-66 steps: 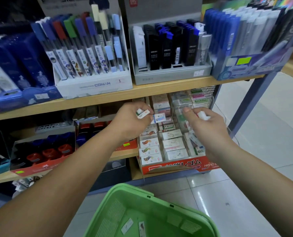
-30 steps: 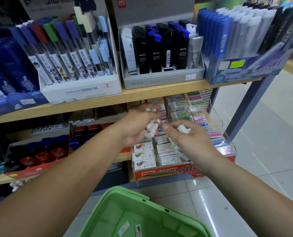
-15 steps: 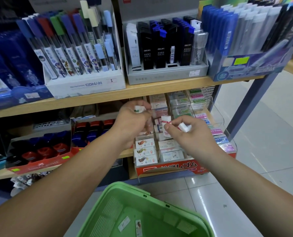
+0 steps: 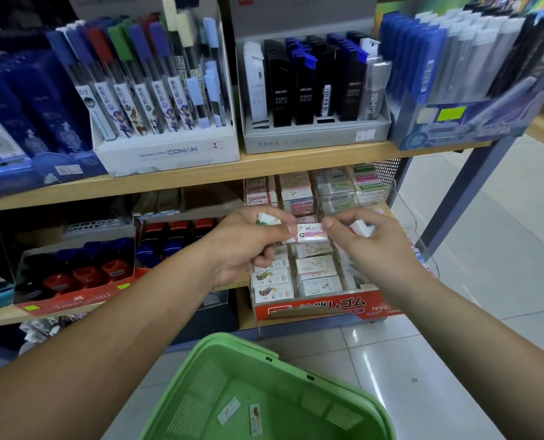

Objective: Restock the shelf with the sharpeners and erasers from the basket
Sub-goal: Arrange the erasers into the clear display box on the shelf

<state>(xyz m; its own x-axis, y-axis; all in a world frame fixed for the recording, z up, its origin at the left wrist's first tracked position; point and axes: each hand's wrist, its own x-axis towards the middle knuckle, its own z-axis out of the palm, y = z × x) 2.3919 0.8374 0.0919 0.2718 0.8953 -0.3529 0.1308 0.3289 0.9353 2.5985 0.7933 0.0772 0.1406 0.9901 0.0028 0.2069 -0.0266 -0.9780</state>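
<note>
Eraser [image 4: 308, 232]: flat rectangular block, printed wrapper

The basket [image 4: 248, 346] is green with slotted panels. The eraser [image 4: 308, 232] is white, banded pink; its display box [image 4: 315, 309] is red.

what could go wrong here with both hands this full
The left hand and right hand pinch the pink-labelled white eraser by fingertips, also gripping a green-edged white eraser and a plain white eraser; one may slip to the glossy tiled floor.
Two small flat erasers lie in the green plastic basket and could be missed.
</note>
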